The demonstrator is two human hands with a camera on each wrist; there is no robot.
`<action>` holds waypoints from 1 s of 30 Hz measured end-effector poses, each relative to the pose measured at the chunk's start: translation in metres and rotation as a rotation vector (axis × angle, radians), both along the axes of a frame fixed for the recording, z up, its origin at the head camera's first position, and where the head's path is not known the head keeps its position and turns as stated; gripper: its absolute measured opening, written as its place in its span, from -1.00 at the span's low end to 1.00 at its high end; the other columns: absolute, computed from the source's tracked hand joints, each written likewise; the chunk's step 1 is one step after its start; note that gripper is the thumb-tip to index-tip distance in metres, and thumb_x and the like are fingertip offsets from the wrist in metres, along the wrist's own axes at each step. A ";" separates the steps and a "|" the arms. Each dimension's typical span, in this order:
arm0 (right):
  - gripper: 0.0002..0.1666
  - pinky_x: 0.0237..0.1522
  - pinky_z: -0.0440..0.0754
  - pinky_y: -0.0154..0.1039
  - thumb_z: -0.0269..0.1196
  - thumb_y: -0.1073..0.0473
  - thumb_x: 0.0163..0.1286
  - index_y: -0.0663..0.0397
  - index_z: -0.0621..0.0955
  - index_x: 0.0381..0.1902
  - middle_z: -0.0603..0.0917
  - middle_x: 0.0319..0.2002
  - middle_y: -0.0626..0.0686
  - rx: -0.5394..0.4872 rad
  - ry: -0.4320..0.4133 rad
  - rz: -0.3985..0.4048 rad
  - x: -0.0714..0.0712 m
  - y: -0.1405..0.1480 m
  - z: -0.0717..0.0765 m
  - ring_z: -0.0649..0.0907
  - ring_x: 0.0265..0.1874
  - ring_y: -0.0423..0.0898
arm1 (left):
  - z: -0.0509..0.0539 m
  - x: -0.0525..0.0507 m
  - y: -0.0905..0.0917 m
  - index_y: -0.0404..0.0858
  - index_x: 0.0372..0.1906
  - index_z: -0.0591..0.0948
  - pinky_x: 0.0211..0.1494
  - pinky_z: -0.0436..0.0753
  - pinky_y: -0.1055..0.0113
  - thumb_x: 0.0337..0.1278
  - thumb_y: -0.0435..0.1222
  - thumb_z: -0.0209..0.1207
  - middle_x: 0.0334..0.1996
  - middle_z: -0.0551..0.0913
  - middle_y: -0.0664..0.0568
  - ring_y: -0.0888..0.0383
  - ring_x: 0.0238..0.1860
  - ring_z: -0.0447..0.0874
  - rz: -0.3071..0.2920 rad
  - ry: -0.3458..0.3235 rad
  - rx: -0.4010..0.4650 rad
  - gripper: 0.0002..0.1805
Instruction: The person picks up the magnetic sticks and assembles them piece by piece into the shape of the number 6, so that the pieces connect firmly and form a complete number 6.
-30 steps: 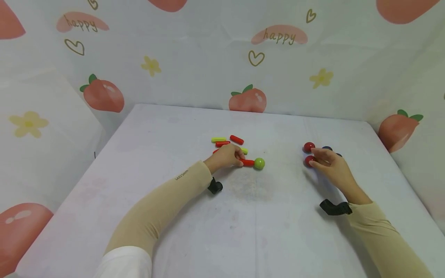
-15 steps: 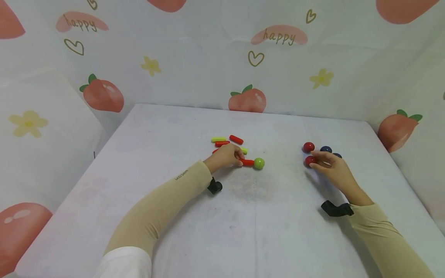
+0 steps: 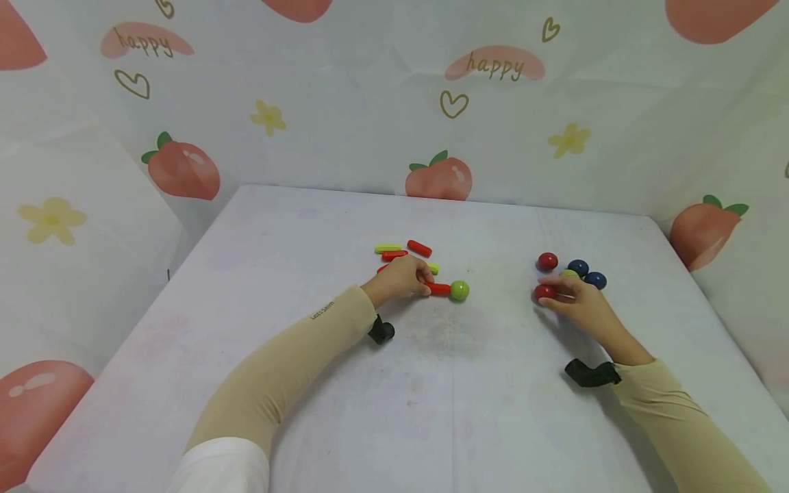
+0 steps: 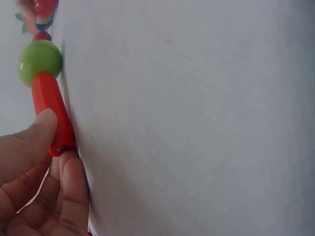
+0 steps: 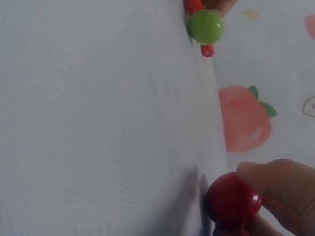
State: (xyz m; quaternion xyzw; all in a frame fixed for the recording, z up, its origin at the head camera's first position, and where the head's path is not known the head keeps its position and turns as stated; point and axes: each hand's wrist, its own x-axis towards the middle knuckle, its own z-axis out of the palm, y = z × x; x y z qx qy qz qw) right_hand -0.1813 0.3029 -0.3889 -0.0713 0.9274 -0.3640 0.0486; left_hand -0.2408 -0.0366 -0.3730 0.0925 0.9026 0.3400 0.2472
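Note:
My left hand point(image 3: 403, 277) pinches the near end of a short red stick point(image 4: 51, 108) between thumb and fingers, low over the white table. A green ball point(image 3: 459, 290) sits at the stick's far end, touching it or joined to it. On the right side, my right hand point(image 3: 582, 308) holds a glossy red ball point(image 5: 231, 200) between thumb and fingers. Just behind that hand are a second red ball point(image 3: 547, 261), two blue balls point(image 3: 578, 268) and a yellow-green ball point(image 3: 568, 273), which the fingers partly hide.
Past the left hand lie loose sticks: a yellow stick point(image 3: 387, 248), a red stick point(image 3: 420, 248), another red stick point(image 3: 394, 255) and partly hidden ones. The table point(image 3: 370, 418) meets a printed cloth backdrop point(image 3: 345, 103) at the back.
My right hand has drawn slightly nearer and to the left with the red ball. The blue balls show more fully, and the yellow-green ball has come into view. The left hand stays put.

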 end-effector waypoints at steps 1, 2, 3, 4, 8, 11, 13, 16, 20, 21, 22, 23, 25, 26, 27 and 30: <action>-0.45 0.04 0.69 -0.37 0.34 0.19 0.42 0.38 0.54 0.27 0.60 0.17 0.40 0.001 -0.006 0.003 0.000 -0.001 0.000 0.63 0.20 0.34 | 0.000 0.000 0.000 -0.21 -0.08 0.71 -0.18 0.47 0.46 0.22 -0.34 0.38 -0.27 0.62 0.02 0.17 -0.19 0.50 -0.002 0.001 0.000 -0.81; -0.45 0.04 0.69 -0.38 0.35 0.21 0.41 0.39 0.54 0.27 0.59 0.17 0.40 -0.002 -0.009 0.005 0.000 -0.001 -0.001 0.63 0.20 0.35 | 0.000 0.001 0.000 -0.21 -0.08 0.71 -0.18 0.47 0.47 0.21 -0.34 0.38 -0.27 0.62 0.03 0.17 -0.20 0.50 -0.004 0.004 0.000 -0.81; -0.45 0.03 0.69 -0.42 0.35 0.22 0.41 0.39 0.54 0.27 0.59 0.17 0.40 -0.003 -0.012 0.008 -0.001 -0.001 -0.001 0.63 0.20 0.36 | 0.000 0.001 0.000 -0.21 -0.09 0.71 -0.18 0.47 0.47 0.21 -0.34 0.38 -0.27 0.62 0.03 0.18 -0.20 0.50 -0.006 0.008 -0.001 -0.81; -0.45 0.01 0.69 -0.45 0.35 0.24 0.40 0.39 0.54 0.27 0.59 0.17 0.40 -0.004 -0.017 0.009 -0.001 -0.001 -0.002 0.63 0.20 0.36 | 0.001 0.001 0.000 -0.21 -0.09 0.71 -0.18 0.46 0.48 0.21 -0.34 0.38 -0.28 0.61 0.03 0.18 -0.20 0.50 -0.006 0.009 -0.002 -0.81; -0.45 0.03 0.70 -0.38 0.34 0.27 0.40 0.39 0.53 0.28 0.58 0.18 0.41 0.007 -0.029 0.014 -0.001 -0.002 -0.002 0.63 0.20 0.36 | 0.001 0.001 0.000 -0.21 -0.08 0.71 -0.19 0.45 0.49 0.21 -0.34 0.39 -0.29 0.61 0.04 0.19 -0.21 0.49 -0.009 0.014 -0.006 -0.81; -0.44 0.08 0.71 -0.18 0.33 0.26 0.40 0.39 0.52 0.29 0.57 0.18 0.42 0.020 -0.034 0.018 -0.001 -0.002 -0.002 0.63 0.20 0.39 | 0.001 0.001 0.000 -0.21 -0.08 0.71 -0.21 0.45 0.49 0.21 -0.34 0.38 -0.30 0.60 0.04 0.19 -0.22 0.49 -0.007 0.010 -0.005 -0.81; -0.44 0.10 0.69 -0.08 0.33 0.25 0.41 0.39 0.52 0.29 0.57 0.17 0.42 0.030 -0.035 0.018 -0.001 -0.002 -0.001 0.62 0.20 0.39 | 0.001 0.001 0.000 -0.21 -0.08 0.71 -0.22 0.45 0.49 0.21 -0.34 0.38 -0.30 0.60 0.04 0.19 -0.22 0.49 -0.005 0.006 -0.004 -0.81; -0.45 0.11 0.68 0.00 0.32 0.25 0.41 0.37 0.52 0.29 0.57 0.17 0.43 0.041 -0.038 0.015 -0.002 -0.002 -0.001 0.62 0.20 0.40 | 0.000 0.001 0.000 -0.22 -0.08 0.71 -0.23 0.46 0.48 0.21 -0.34 0.38 -0.30 0.59 0.04 0.18 -0.22 0.48 -0.005 0.002 0.004 -0.81; -0.46 0.11 0.68 0.06 0.32 0.24 0.42 0.37 0.53 0.28 0.58 0.17 0.44 0.056 -0.040 0.015 -0.003 -0.002 0.000 0.62 0.20 0.41 | 0.000 0.000 0.000 -0.21 -0.08 0.71 -0.23 0.46 0.48 0.21 -0.33 0.38 -0.30 0.59 0.04 0.18 -0.22 0.48 -0.009 0.004 0.006 -0.81; -0.46 0.11 0.68 0.07 0.32 0.23 0.42 0.37 0.53 0.28 0.59 0.17 0.44 0.062 -0.039 0.016 -0.003 -0.001 0.000 0.62 0.19 0.41 | 0.000 0.000 0.000 -0.21 -0.08 0.71 -0.23 0.46 0.48 0.21 -0.34 0.38 -0.30 0.60 0.04 0.18 -0.22 0.48 -0.010 0.003 0.007 -0.81; -0.46 0.12 0.67 0.08 0.33 0.22 0.42 0.36 0.53 0.28 0.59 0.17 0.45 0.067 -0.039 0.016 -0.004 -0.001 0.001 0.62 0.20 0.41 | 0.000 0.000 0.000 -0.21 -0.08 0.71 -0.23 0.46 0.48 0.21 -0.33 0.38 -0.30 0.60 0.04 0.18 -0.22 0.48 -0.010 0.001 0.007 -0.81; -0.46 0.12 0.67 0.09 0.33 0.21 0.42 0.36 0.54 0.27 0.59 0.17 0.44 0.073 -0.036 0.017 -0.004 -0.001 0.001 0.61 0.20 0.41 | 0.000 0.000 0.000 -0.21 -0.08 0.72 -0.23 0.46 0.48 0.21 -0.33 0.39 -0.30 0.60 0.05 0.18 -0.22 0.48 -0.010 0.001 0.006 -0.81; -0.45 0.13 0.67 0.11 0.34 0.17 0.42 0.33 0.55 0.28 0.60 0.17 0.42 0.083 -0.035 0.016 -0.005 -0.002 0.002 0.62 0.20 0.40 | 0.000 0.000 0.000 -0.22 -0.08 0.71 -0.22 0.46 0.47 0.21 -0.33 0.39 -0.30 0.60 0.04 0.18 -0.22 0.48 -0.010 -0.001 0.007 -0.80; -0.45 0.13 0.67 0.11 0.34 0.16 0.42 0.32 0.55 0.28 0.61 0.17 0.41 0.083 -0.035 0.020 -0.005 -0.003 0.003 0.62 0.20 0.40 | 0.000 -0.001 0.000 -0.21 -0.08 0.72 -0.22 0.46 0.47 0.21 -0.33 0.39 -0.29 0.60 0.04 0.18 -0.22 0.48 -0.010 0.001 0.006 -0.80; -0.45 0.13 0.67 0.11 0.34 0.15 0.43 0.32 0.55 0.28 0.61 0.17 0.40 0.082 -0.034 0.025 -0.006 -0.004 0.004 0.63 0.20 0.39 | 0.000 -0.001 -0.001 -0.22 -0.08 0.72 -0.22 0.46 0.47 0.21 -0.33 0.39 -0.29 0.60 0.04 0.18 -0.22 0.48 -0.010 0.002 0.006 -0.80; -0.45 0.12 0.69 0.07 0.34 0.13 0.43 0.29 0.56 0.28 0.62 0.17 0.38 0.076 -0.031 0.048 -0.008 -0.008 0.007 0.65 0.18 0.36 | -0.001 -0.001 -0.001 -0.22 -0.08 0.72 -0.21 0.46 0.48 0.21 -0.34 0.39 -0.29 0.61 0.04 0.18 -0.22 0.49 -0.009 0.005 0.009 -0.80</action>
